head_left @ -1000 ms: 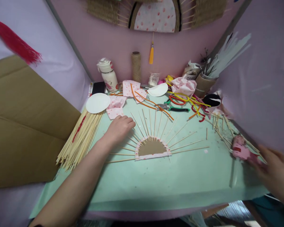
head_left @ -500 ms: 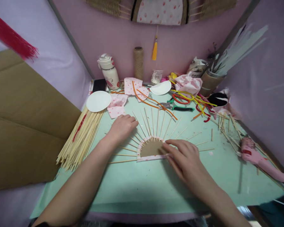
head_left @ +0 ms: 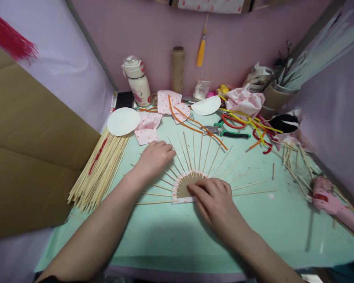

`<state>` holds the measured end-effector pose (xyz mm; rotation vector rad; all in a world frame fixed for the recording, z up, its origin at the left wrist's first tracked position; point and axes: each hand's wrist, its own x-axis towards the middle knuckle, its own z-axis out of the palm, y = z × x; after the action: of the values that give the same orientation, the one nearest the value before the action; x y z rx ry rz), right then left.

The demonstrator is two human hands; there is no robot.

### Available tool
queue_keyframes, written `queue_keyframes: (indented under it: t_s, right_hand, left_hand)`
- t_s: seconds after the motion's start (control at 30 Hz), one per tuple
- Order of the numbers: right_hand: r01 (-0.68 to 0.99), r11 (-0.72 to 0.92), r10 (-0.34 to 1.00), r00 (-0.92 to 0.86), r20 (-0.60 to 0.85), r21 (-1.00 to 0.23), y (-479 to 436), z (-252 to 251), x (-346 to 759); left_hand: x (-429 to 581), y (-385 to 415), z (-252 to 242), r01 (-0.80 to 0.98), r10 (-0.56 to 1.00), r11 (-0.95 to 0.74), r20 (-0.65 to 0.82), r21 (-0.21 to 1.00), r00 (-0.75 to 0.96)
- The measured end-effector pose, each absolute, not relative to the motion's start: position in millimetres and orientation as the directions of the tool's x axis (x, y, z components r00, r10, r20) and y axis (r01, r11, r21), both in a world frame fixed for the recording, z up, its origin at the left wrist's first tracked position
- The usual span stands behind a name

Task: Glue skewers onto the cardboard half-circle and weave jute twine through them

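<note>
A cardboard half-disc (head_left: 184, 191) with a pink-patterned white fabric border lies on the table, straight edge towards me. Thin wooden sticks (head_left: 207, 155) fan outward from its curved edge. My right hand (head_left: 216, 198) covers the right part of the half-disc, fingers bent together and gripping it, index fingertip on the brown face. Over the sticks on the left rests my left hand (head_left: 157, 158), its fingers curled closed. What is under those fingers is hidden.
A bundle of sticks (head_left: 102, 169) lies left beside a large cardboard sheet (head_left: 32, 157). White paper disc (head_left: 123, 121), fabric scraps (head_left: 147, 127), green-handled pliers (head_left: 233, 133) and a bottle (head_left: 138, 84) stand or lie behind. Cut stick pieces (head_left: 297, 173) are at right.
My right hand has moved left, further over the half-disc, and covers more of its brown face. The left hand stays about where it was. The view has shifted slightly.
</note>
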<state>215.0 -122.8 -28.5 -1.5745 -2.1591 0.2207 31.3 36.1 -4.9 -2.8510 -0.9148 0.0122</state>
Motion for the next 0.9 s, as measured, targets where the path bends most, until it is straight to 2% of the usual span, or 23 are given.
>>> queue_keyframes:
  t_s: [0.9]
  right_hand:
    - [0.921,0.257,0.961,-0.213,0.175,-0.291,-115,-28,204]
  left_hand:
    - [31,37,-13,0.556,0.553,-0.824,0.054,-0.113,0.831]
